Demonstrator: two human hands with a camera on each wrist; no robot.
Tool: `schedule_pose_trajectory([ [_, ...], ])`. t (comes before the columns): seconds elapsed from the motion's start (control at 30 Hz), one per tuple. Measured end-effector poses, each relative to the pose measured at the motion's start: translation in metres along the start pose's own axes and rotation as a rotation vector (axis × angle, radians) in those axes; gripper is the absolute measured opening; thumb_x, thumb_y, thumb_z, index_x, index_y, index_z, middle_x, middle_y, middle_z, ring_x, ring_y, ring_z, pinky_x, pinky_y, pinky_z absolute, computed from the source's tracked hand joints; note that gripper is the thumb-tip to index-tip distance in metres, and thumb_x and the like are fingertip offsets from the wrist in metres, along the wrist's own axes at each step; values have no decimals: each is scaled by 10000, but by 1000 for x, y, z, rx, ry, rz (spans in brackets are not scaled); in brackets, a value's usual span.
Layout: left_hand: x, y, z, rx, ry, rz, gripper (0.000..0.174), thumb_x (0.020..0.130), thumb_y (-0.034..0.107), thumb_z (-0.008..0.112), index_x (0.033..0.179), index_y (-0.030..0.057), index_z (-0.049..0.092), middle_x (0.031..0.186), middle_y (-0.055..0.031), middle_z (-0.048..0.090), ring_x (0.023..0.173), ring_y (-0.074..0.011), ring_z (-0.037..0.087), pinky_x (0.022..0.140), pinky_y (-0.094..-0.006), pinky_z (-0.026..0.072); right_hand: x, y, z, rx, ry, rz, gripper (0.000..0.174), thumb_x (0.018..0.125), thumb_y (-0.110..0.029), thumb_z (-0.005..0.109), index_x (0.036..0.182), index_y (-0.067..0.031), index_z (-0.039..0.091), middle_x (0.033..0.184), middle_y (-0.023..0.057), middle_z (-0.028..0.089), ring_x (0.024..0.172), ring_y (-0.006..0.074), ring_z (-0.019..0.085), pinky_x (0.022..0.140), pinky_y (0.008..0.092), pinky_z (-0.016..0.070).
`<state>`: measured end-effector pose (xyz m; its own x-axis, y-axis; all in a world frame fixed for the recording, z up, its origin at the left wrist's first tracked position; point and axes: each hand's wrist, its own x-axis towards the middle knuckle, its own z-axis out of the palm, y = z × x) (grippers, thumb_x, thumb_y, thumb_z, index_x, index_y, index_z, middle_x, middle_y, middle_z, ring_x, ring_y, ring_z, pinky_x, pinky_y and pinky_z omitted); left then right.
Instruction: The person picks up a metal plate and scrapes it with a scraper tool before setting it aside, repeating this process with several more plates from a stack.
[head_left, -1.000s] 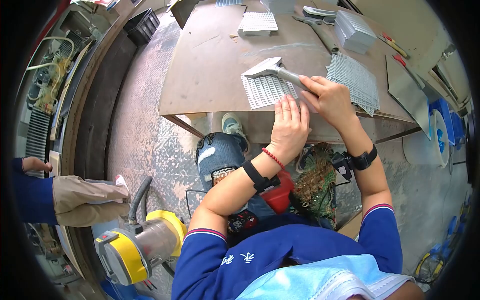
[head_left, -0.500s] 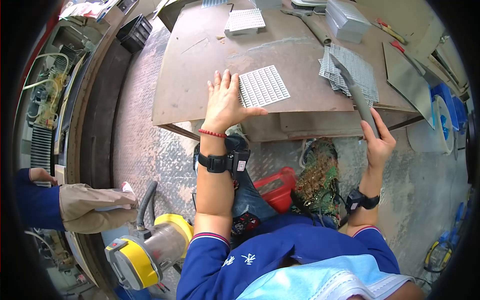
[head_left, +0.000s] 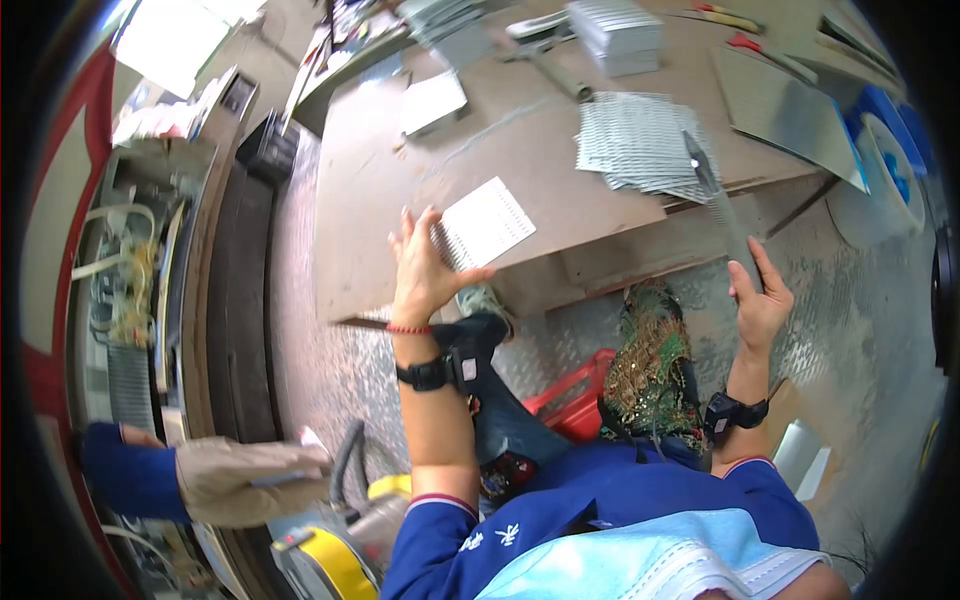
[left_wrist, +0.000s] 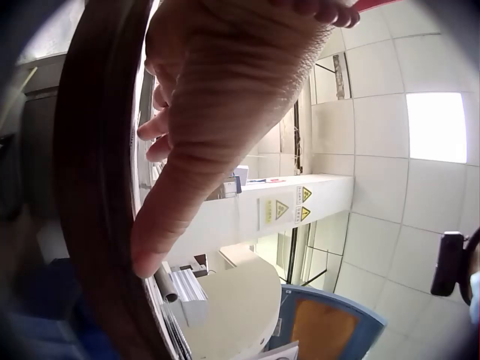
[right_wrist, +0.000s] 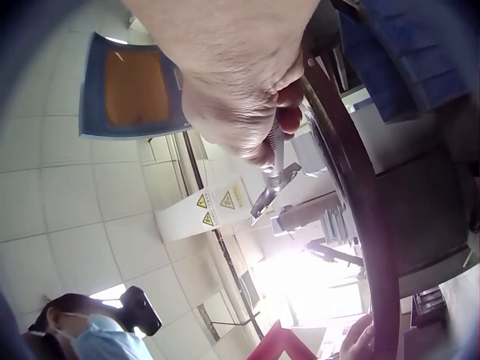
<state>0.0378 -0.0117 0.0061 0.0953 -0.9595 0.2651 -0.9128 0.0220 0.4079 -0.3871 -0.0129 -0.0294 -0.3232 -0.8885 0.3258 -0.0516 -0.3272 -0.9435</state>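
A white slotted sheet (head_left: 494, 224) lies near the table's front edge. My left hand (head_left: 425, 275) is at its left side, fingers spread and thumb stretched along the front edge. In the left wrist view the left thumb (left_wrist: 169, 210) reaches down to the table edge. Out to the right, past the table's front edge, my right hand (head_left: 762, 305) grips the grey handle of a scraper (head_left: 735, 225). Its blade points away from me and overlaps a spread pile of similar sheets (head_left: 640, 145). The scraper's metal head (right_wrist: 274, 191) also shows in the right wrist view.
On the brown table (head_left: 360, 180) a smaller white stack (head_left: 433, 103) stands at back left. A tall stack (head_left: 615, 38) and a metal tool (head_left: 560, 75) are farther back. A flat metal plate (head_left: 790, 115) lies right. A yellow vacuum cleaner (head_left: 335, 560) and another person (head_left: 240, 475) are at left.
Earlier both hands were at the sheet with the scraper's blade on it. Since then the left hand has moved to the sheet's left side and the right hand has carried the scraper right. The head view has turned.
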Motion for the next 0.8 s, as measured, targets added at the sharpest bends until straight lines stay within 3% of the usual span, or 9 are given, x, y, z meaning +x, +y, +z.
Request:
schedule_pose_trajectory([
  [0.1, 0, 2, -3, 81, -17, 1, 1033, 508, 463, 929, 1309, 13, 458, 1309, -206, 559, 1372, -413, 373, 1128, -659, 141, -1, 0, -13, -21, 47, -1, 410, 813, 2, 761, 1209, 33, 658, 813, 17, 662, 623, 46, 534, 565, 191, 431],
  [0.2, 4, 14, -12, 2, -72, 0, 951, 499, 410, 938, 1243, 25, 489, 1137, -139, 594, 1144, -327, 548, 1097, -657, 196, 1, 12, -35, 20, 97, 7, 412, 821, -11, 759, 1214, 42, 650, 819, 23, 666, 621, 50, 539, 563, 195, 435],
  [0.33, 13, 22, -19, 91, -128, 56, 934, 485, 323, 945, 1243, 36, 482, 1132, -121, 574, 1089, -322, 562, 1095, -626, 223, 1, 27, -54, 98, 158, 48, 411, 828, -18, 754, 1219, 44, 645, 820, 27, 663, 616, 56, 542, 556, 200, 436],
  [0.43, 24, 18, -22, -11, -239, 72, 932, 487, 292, 941, 1246, 33, 467, 1130, -130, 557, 1081, -324, 552, 1091, -628, 226, -1, 37, -69, 118, 209, 40, 413, 834, -16, 746, 1228, 44, 639, 814, 26, 660, 615, 57, 542, 547, 200, 434],
  [0.6, 36, 54, -25, 130, -304, 86, 917, 473, 256, 927, 1236, 41, 466, 1104, -160, 553, 1143, -334, 485, 1030, -420, 389, -4, 45, -83, 152, 278, 79, 410, 847, -18, 733, 1239, 46, 630, 809, 21, 656, 617, 50, 538, 545, 197, 433],
  [0.7, 44, 60, -27, 217, -420, 132, 916, 470, 250, 923, 1237, 41, 468, 1128, -175, 543, 1127, -354, 487, 1010, -427, 393, -5, 50, -89, 155, 293, 98, 407, 852, -16, 727, 1242, 46, 628, 807, 18, 655, 618, 47, 536, 547, 198, 436],
  [0.8, 44, 62, -28, 251, -418, 188, 941, 463, 239, 918, 1259, 46, 457, 1141, -189, 534, 1126, -370, 471, 1000, -434, 392, -8, 56, -91, 143, 293, 100, 408, 854, -14, 724, 1247, 41, 627, 805, 16, 653, 617, 46, 534, 548, 198, 436],
])
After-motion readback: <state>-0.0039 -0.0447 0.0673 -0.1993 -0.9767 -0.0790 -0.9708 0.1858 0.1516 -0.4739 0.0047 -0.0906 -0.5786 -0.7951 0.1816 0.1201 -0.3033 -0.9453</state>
